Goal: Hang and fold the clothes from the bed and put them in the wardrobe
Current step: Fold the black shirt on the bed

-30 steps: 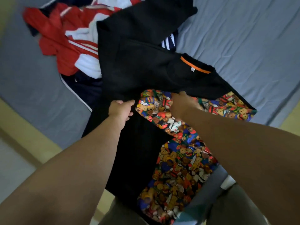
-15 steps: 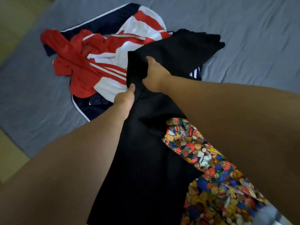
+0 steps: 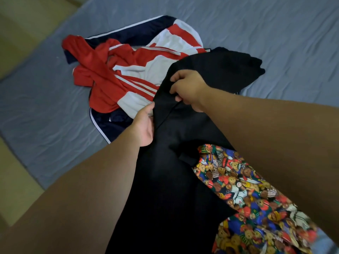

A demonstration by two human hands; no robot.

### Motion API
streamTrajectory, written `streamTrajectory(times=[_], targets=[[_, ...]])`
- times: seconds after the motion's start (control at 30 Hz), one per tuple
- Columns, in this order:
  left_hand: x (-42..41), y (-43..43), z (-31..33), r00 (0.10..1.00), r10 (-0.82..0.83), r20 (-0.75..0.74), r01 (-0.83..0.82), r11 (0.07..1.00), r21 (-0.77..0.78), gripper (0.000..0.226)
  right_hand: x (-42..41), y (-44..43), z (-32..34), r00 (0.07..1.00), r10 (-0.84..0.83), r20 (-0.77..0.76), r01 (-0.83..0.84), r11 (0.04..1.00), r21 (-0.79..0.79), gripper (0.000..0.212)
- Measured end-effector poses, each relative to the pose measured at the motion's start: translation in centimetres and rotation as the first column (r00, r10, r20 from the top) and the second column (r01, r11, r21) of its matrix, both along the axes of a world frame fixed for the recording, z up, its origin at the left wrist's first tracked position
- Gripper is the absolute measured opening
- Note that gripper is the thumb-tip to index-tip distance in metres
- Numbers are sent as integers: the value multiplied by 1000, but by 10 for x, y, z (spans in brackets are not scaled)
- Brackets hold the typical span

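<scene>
The right hand (image 3: 187, 88) is pinching a fold of the black cloth garment (image 3: 170, 180), fingers curled round it; the left hand (image 3: 144, 125), just beside it, is gripping the garment's left edge. The garment is lying across a multicoloured teddy-bear-print fabric (image 3: 247, 191) and overlapping a crumpled red, white and navy striped track jacket (image 3: 128, 74), all resting on the grey-blue sheeted bed (image 3: 275, 33)

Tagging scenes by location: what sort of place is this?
Likely a bedroom: a grey-sheeted bed, a red and white jacket lying on it, and a black garment.
</scene>
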State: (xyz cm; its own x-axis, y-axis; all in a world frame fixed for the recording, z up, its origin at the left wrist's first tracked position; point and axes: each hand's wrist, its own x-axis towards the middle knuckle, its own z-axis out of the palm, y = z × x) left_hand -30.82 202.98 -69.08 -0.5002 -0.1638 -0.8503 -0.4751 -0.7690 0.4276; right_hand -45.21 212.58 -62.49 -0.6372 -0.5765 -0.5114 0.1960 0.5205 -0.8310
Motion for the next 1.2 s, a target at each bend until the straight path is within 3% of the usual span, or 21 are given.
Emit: streamTrajectory(times=[0.07,0.13,0.2,0.3,0.4,0.53,0.67,0.77,0.97,1.07,1.2], targets=[[0,-4,3,999,-23,25,21,996,83,91,2,12,1,993,-48,112,53,998,-45,29],[-4,-5,5,989,-120,87,111,989,99,98,3,21,1,961,-83,262,99,994,-47,23],[-10,-2,8,961,-225,158,215,974,78,92,1,29,3,928,-65,368,60,998,26,23],[-18,9,11,929,-319,187,318,947,37,82,-4,35,5,925,-14,381,-51,986,158,59],[-22,19,9,942,-302,148,315,946,-75,65,-6,44,1,903,-39,427,-16,992,123,51],[-17,21,11,943,-318,97,311,947,85,54,-6,67,-7,795,-69,602,109,994,-30,43],[-30,7,24,993,-82,83,90,991,-97,30,-6,78,-16,872,-171,458,220,974,-55,25],[-36,-19,50,998,48,-27,-52,984,-170,33,-5,76,-18,892,-253,376,284,958,-29,25],[-34,-51,80,971,134,-197,-170,969,-178,51,-2,58,-19,909,-286,304,305,952,-15,25],[-31,-51,85,945,186,-268,-220,970,-102,56,-4,48,-17,906,-288,311,311,950,-27,30],[-27,-48,84,897,302,-323,-354,928,-116,38,-5,37,-14,915,-292,278,314,949,-38,39]])
